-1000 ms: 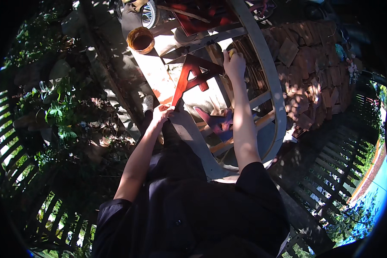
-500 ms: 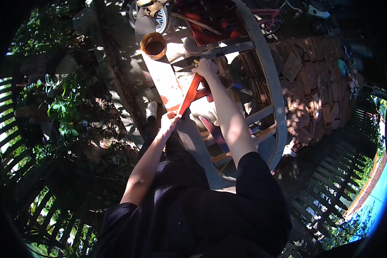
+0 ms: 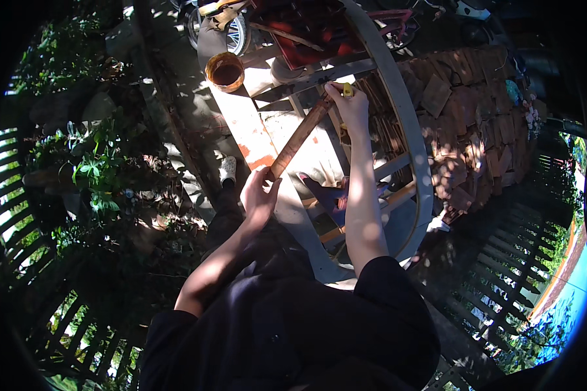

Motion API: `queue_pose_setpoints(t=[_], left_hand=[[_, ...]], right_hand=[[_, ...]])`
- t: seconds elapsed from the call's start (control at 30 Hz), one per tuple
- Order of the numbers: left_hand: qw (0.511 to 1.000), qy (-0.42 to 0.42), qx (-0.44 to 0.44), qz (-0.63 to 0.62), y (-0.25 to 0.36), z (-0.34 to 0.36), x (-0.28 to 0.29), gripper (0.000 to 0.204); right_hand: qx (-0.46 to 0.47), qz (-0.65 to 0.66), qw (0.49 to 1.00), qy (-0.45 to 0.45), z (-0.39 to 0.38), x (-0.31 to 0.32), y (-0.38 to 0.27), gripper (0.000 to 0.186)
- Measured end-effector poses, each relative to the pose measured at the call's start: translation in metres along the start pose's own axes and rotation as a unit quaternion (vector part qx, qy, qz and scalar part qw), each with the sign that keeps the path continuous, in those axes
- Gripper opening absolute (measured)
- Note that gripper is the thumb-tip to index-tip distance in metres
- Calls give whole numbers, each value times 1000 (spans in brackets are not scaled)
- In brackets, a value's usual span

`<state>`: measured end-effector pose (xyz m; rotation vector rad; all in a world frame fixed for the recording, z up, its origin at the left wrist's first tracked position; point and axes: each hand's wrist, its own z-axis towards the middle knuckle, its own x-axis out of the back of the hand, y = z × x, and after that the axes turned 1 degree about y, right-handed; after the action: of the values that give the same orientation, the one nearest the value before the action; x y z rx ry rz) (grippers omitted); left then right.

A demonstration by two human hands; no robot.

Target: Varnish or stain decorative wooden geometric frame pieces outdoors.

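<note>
Head view, held board (image 3: 302, 135), bowl (image 3: 223, 58) near, stacked tiles (image 3: 456, 117)

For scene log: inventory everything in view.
Wooden piece: 1, reddish, centre
Tool: 1, yellow, upper centre
Frame: 1, grey, centre
Tub: 1, orange, on frame
Woodwork: unclear, red, top
Stick: 1, brown, top
Painted piece: 1, purple, inside frame
Wheels: unclear, dark, top
Tiles: many, reddish, right
Plants: many, green, left
Fences: 2, dark, both sides
Shoe: 1, whitish, left
Left hand: 1, bare, on wooden piece
Right hand: 1, bare, holding tool
Sleeves: 2, black, bottom
</note>
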<state>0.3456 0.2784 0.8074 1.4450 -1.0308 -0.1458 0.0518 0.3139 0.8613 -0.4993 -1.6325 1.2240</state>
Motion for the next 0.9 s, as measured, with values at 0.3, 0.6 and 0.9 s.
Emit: queue_pose_setpoints(t=[0.3,0.6,0.9], left_hand=[[970,140,-161,113,11,-54,110,45],[973,180,-104,100,-20,-70,156,43],[977,160,-131,57,-34,-40,175,45]], right_hand=[[-61,216,970,-88,-49,-27,-52,23],[-105,165,972,-133,-73,-79,-42,28],[246,-146,942,173,-24,-58,-108,49]])
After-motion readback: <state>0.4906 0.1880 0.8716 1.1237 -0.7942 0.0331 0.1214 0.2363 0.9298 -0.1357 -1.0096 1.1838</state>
